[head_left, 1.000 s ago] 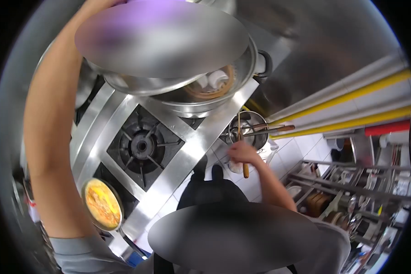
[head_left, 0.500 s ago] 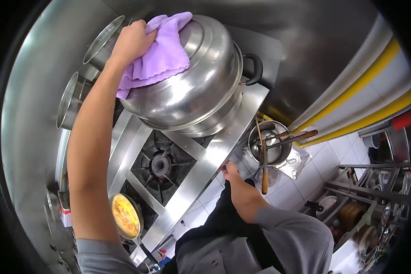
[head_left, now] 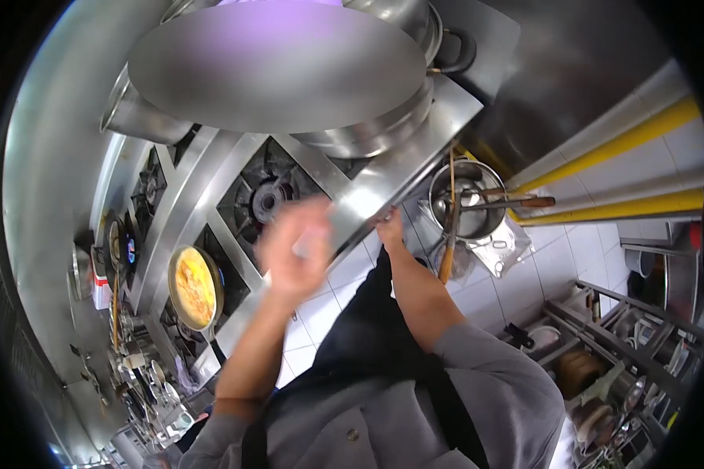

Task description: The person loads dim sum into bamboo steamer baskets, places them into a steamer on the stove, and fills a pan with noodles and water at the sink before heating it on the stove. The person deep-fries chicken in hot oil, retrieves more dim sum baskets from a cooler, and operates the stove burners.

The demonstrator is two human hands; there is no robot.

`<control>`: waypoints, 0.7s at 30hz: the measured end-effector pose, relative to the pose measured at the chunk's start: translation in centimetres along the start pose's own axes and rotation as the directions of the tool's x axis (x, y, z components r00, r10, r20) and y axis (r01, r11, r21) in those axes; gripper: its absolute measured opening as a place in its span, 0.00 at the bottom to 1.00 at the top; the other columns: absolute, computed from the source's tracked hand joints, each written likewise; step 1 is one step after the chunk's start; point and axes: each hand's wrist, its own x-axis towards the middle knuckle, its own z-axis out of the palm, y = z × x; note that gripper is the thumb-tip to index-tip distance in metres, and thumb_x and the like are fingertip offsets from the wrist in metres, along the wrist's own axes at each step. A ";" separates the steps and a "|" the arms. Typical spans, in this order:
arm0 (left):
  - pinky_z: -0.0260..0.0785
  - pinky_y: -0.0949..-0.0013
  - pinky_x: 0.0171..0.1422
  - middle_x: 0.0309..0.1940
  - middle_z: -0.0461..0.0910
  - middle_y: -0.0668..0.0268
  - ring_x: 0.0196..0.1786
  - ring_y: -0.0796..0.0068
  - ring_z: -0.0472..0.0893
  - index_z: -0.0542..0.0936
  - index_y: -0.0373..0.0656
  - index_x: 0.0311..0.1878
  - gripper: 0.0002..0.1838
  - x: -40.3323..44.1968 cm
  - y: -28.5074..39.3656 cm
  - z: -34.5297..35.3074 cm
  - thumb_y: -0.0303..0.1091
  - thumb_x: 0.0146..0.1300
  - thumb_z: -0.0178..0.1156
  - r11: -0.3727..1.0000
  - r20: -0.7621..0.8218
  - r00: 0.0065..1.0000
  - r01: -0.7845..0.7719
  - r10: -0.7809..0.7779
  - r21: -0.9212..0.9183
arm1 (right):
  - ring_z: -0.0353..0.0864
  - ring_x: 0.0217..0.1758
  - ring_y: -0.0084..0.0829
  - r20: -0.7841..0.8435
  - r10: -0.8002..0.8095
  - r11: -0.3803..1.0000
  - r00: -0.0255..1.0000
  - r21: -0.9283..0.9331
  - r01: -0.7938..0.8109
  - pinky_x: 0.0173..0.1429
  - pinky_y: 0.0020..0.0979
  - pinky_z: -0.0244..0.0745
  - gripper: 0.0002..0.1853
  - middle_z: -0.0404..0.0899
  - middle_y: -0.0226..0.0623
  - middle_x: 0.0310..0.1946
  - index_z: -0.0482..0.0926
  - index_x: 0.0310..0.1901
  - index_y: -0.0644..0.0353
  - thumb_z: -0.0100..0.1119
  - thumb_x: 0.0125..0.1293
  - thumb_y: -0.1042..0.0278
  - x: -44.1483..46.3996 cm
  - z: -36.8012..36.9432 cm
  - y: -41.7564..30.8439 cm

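Kitchen walling (head_left: pixel 51 195) of stainless steel stood along the left side, bowed by the lens. Floor (head_left: pixel 516 266): white tiles, dark joints. Stove surface (head_left: pixel 446 105): steel, running diagonally across the view. Large pot (head_left: pixel 360 141): steel, stood at the far end of that surface, its upper part mostly hidden by a grey blur; one black side handle (head_left: pixel 461 51) showed. Utensil pot (head_left: pixel 489 173): round, steel, stood beyond the stove's front edge, with several long-handled tools across its mouth. Frying pan (head_left: pixel 218 283): lay on the near part of the surface, holding yellow-orange food (head_left: pixel 194 285). Central burner (head_left: pixel 270 199): dark, between large pot and frying pan. Left hand (head_left: pixel 293 242): raised near the central burner, overlapping it in view; too blurred to tell whether the grip was open or closed. Right hand (head_left: pixel 389 227): lowered at the stove's front edge, fingers bent; contact and state of grip could not be told. Flame (head_left: pixel 131 248): small, blue, at a back burner.
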 end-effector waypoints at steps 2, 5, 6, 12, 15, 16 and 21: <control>0.74 0.64 0.51 0.41 0.83 0.54 0.44 0.53 0.83 0.82 0.38 0.47 0.11 -12.5 0.1 2.8 0.28 0.62 0.64 0.923 0.390 0.841 0.378 -0.376 0.075 | 0.82 0.54 0.46 0.199 0.079 0.877 0.977 -0.479 0.026 0.55 0.36 0.77 0.35 0.82 0.50 0.47 0.73 0.57 0.65 0.75 0.46 0.66 -5.5 -2.8 -12.5; 0.77 0.64 0.50 0.43 0.84 0.54 0.46 0.62 0.85 0.80 0.37 0.56 0.17 -30.6 -2.5 0.7 0.33 0.66 0.60 0.379 0.397 0.314 0.920 -0.862 0.096 | 0.84 0.48 0.50 0.361 0.037 0.675 0.932 -0.696 0.243 0.53 0.36 0.78 0.23 0.83 0.51 0.47 0.81 0.48 0.66 0.73 0.52 0.62 -9.6 -5.2 -12.4; 0.77 0.65 0.48 0.42 0.85 0.53 0.46 0.61 0.86 0.81 0.38 0.54 0.16 -35.2 -3.1 -0.9 0.36 0.66 0.60 0.410 0.295 0.324 0.861 -0.899 0.302 | 0.84 0.45 0.48 0.344 0.015 0.779 0.939 -0.593 0.205 0.50 0.37 0.79 0.18 0.84 0.50 0.43 0.83 0.45 0.64 0.69 0.56 0.62 -12.3 -6.5 -16.3; 0.75 0.57 0.53 0.38 0.85 0.53 0.46 0.55 0.84 0.83 0.38 0.46 0.18 -51.2 -4.4 -13.9 0.44 0.69 0.55 0.127 0.186 0.000 0.731 -0.983 0.670 | 0.81 0.29 0.44 -0.215 -0.482 0.759 0.849 -0.588 0.281 0.36 0.41 0.76 0.03 0.81 0.43 0.28 0.82 0.34 0.57 0.60 0.62 0.69 -18.3 -15.4 -18.8; 0.74 0.56 0.53 0.39 0.85 0.52 0.46 0.54 0.84 0.82 0.38 0.47 0.19 -53.6 -6.2 -19.5 0.45 0.70 0.54 0.183 0.260 -0.027 0.642 -0.965 0.744 | 0.80 0.30 0.48 -0.442 -0.410 0.797 0.798 -0.599 0.079 0.37 0.44 0.73 0.13 0.80 0.50 0.26 0.81 0.32 0.64 0.58 0.67 0.62 -17.8 -19.5 -19.1; 0.74 0.56 0.53 0.39 0.84 0.52 0.46 0.53 0.84 0.82 0.38 0.47 0.19 -54.1 -7.2 -21.0 0.45 0.70 0.53 0.212 0.293 -0.035 0.611 -0.955 0.763 | 0.80 0.31 0.50 -0.537 -0.408 0.823 0.739 -0.567 0.042 0.38 0.44 0.73 0.16 0.80 0.51 0.27 0.82 0.32 0.65 0.57 0.68 0.58 -18.1 -20.1 -20.0; 0.73 0.54 0.53 0.40 0.83 0.51 0.46 0.51 0.83 0.80 0.39 0.48 0.20 -55.4 -10.6 -26.6 0.46 0.72 0.51 0.350 0.421 -0.069 0.444 -0.904 0.825 | 0.73 0.25 0.22 -0.865 -0.237 0.921 0.443 -0.054 0.386 0.32 0.29 0.70 0.12 0.78 0.36 0.21 0.82 0.37 0.66 0.60 0.68 0.64 -18.4 -18.7 -16.3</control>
